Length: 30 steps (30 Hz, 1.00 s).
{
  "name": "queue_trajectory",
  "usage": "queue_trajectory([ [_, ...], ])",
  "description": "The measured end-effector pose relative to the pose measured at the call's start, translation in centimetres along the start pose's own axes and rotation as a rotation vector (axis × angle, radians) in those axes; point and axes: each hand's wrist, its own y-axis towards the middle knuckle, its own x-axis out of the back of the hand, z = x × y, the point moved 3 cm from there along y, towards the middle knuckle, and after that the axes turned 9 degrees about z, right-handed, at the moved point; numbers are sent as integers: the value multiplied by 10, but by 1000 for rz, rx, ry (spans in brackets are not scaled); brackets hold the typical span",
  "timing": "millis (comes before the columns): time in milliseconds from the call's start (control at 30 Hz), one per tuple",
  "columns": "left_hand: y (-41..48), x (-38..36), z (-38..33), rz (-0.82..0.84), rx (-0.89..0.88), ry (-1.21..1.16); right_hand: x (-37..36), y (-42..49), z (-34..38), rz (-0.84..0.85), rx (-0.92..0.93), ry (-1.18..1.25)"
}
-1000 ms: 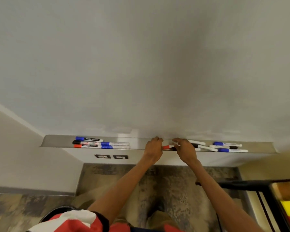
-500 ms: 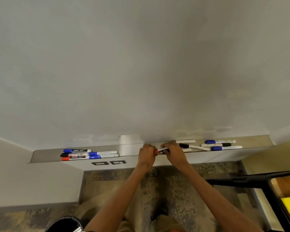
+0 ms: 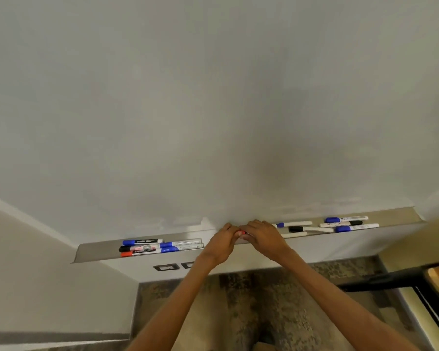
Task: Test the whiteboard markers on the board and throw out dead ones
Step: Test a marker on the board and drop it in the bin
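Pinching marker [image 3: 241, 233] between left grip [image 3: 219, 245], right grip [image 3: 262, 236]

Marker count: the left bunch [image 3: 147, 248] on the marker tray [image 3: 94, 252] has five, so three blue caps, one black, one red. The right bunch [image 3: 345, 224] has six: three blue, two black, plus one white barrel [image 3: 294, 234] with its cap hidden. One more, a red marker [image 3: 241, 232], is pinched between the two hands, left hand [image 3: 222, 245] and right hand [image 3: 262, 236]. Twelve total. One tray, two black wall plates [image 3: 166, 267] under it.
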Motion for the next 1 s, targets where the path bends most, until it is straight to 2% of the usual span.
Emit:
queue_trajectory([
  [100, -20, 14, 13, 21, -26, 22, 2, 3, 26, -30, 40, -64],
  [300, -58, 40, 27, -78, -109, 68, 3, 15, 69, -85, 33, -234],
  [567, -85, 74, 34, -136, -214, 74, 12, 28, 92, -76, -27, -234],
  [800, -97, 115, 19, -434, -208, -85, 62, 54, 118, -306, -95, -130],
  [1000, -106, 171, -29, -674, -275, -230, 145, 76, 150, -546, -106, 114],
])
